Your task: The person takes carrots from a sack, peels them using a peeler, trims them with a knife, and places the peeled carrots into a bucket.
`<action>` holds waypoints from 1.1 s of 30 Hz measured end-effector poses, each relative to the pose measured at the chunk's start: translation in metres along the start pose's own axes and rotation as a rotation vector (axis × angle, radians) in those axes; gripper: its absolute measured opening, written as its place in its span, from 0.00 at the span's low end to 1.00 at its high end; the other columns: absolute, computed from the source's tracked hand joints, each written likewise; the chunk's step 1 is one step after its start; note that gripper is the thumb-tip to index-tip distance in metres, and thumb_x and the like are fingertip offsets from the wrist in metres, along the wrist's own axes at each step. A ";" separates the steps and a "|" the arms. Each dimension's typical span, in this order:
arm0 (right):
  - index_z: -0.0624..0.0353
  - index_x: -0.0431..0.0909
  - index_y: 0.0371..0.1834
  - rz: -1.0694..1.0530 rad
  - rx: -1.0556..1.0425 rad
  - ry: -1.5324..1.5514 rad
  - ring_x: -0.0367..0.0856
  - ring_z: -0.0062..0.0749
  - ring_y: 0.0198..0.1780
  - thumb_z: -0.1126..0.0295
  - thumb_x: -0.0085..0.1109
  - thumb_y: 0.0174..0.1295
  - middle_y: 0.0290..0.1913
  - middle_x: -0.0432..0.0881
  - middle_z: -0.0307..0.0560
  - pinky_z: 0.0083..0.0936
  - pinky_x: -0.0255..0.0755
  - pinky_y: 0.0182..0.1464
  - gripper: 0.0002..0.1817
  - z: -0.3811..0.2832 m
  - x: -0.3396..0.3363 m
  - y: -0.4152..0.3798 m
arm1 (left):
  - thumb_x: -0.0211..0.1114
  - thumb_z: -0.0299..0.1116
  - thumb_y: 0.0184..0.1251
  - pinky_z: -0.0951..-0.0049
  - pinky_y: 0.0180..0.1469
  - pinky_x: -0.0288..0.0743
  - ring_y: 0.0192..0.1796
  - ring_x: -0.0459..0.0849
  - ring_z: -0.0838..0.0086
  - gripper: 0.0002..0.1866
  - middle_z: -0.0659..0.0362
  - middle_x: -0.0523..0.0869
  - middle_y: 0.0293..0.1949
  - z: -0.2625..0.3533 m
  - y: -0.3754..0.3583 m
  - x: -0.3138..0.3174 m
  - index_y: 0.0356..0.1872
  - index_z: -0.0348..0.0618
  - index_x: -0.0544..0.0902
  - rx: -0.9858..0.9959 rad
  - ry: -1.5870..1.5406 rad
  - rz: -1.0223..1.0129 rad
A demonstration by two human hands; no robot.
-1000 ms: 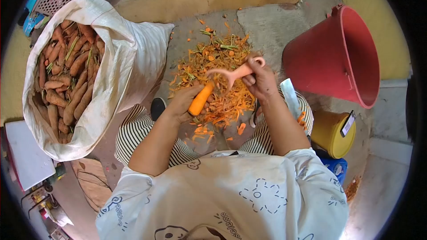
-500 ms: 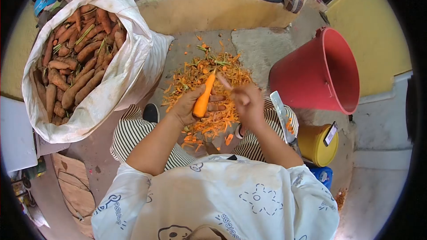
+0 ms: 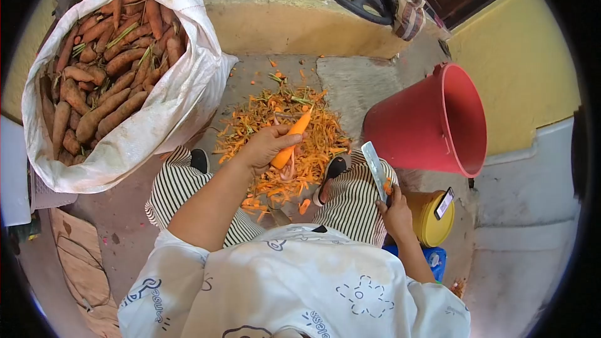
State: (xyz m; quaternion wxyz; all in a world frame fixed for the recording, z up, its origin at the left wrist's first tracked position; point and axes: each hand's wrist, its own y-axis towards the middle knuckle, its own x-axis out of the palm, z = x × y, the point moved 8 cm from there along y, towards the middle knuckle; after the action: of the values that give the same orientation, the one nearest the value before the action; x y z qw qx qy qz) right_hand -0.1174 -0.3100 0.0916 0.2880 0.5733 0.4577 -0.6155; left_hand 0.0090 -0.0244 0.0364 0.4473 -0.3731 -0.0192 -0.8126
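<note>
My left hand [image 3: 266, 147] is wrapped around a bright orange peeled carrot [image 3: 293, 140], its narrow tip pointing up and away from me. Below the carrot's thick end, a pinkish peeler [image 3: 288, 168] shows, partly hidden by the hand and carrot. On my right thigh rests a large knife [image 3: 375, 168] with a broad pale blade, orange scraps beside it. My right hand [image 3: 395, 216] has its fingers closed at the lower end of this knife. A heap of carrot peelings [image 3: 313, 131] covers the floor between my feet.
A white sack [image 3: 203, 69] full of unpeeled carrots [image 3: 103, 97] stands at left. To the right a red bucket [image 3: 413, 119] lies tilted, near a yellow lidded tub [image 3: 429, 222] with a phone [image 3: 444, 203] on it. A low ledge [image 3: 300, 28] runs behind the peelings.
My right hand has left the carrot and come down to the knife on my right thigh. The peeler it held now lies below the carrot. My left hand keeps the carrot.
</note>
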 end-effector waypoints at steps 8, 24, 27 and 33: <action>0.67 0.67 0.45 -0.520 -0.078 1.160 0.66 0.19 0.20 0.62 0.46 0.58 0.21 0.68 0.38 0.18 0.62 0.21 0.19 -0.091 0.007 0.011 | 0.68 0.35 0.44 0.77 0.36 0.69 0.33 0.75 0.76 0.21 0.56 0.77 0.32 0.014 0.014 -0.020 0.41 0.36 0.77 0.223 0.628 0.199; 0.63 0.58 0.38 -0.147 -0.557 0.251 0.73 0.55 0.23 0.72 0.47 0.54 0.19 0.73 0.61 0.42 0.65 0.23 0.12 -0.207 0.044 0.058 | 0.67 0.30 0.36 0.68 0.48 0.67 0.48 0.70 0.64 0.15 0.53 0.68 0.47 0.041 0.007 -0.025 0.31 0.41 0.81 0.430 1.412 0.569; 0.63 0.58 0.36 -0.189 -0.525 0.117 0.74 0.55 0.24 0.72 0.42 0.55 0.21 0.74 0.62 0.43 0.66 0.25 0.09 -0.215 0.056 0.064 | 0.66 0.29 0.36 0.66 0.44 0.68 0.44 0.71 0.63 0.12 0.54 0.69 0.43 0.035 0.014 -0.024 0.29 0.41 0.81 0.457 1.518 0.596; 0.63 0.59 0.35 -0.241 -0.560 0.136 0.75 0.55 0.30 0.74 0.36 0.54 0.24 0.74 0.63 0.44 0.66 0.30 0.06 -0.237 0.075 0.095 | 0.65 0.29 0.37 0.66 0.39 0.69 0.41 0.71 0.62 0.11 0.55 0.70 0.37 0.025 0.025 -0.026 0.28 0.40 0.81 0.499 1.668 0.681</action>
State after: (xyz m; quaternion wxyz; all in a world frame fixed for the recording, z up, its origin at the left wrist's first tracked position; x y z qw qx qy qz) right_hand 0.0576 -0.1251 0.0149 0.3284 0.4534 0.6923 -0.4553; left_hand 0.0508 -0.0119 0.0302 0.5977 0.4522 0.2444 -0.6152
